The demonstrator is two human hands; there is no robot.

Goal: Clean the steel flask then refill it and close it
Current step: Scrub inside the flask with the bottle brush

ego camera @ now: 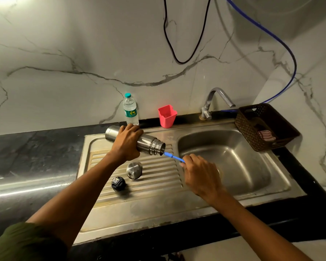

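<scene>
Flask (151,143) held tilted above the drainboard (158,187), cup lid (134,170) and stopper (118,183) set on it, basin (224,162) at right, bottle (130,110) behind, basket (265,127) at far right.

Dim, warm-greenish indoor light. A bright overexposed patch burns at the top-left corner of the white veined marble wall (83,53). A streak of glare lies along the glossy black stone countertop (17,157) at left. Straight edges bow toward the borders from wide-angle distortion. Focus is fairly sharp centrally, softer at the corners.
</scene>
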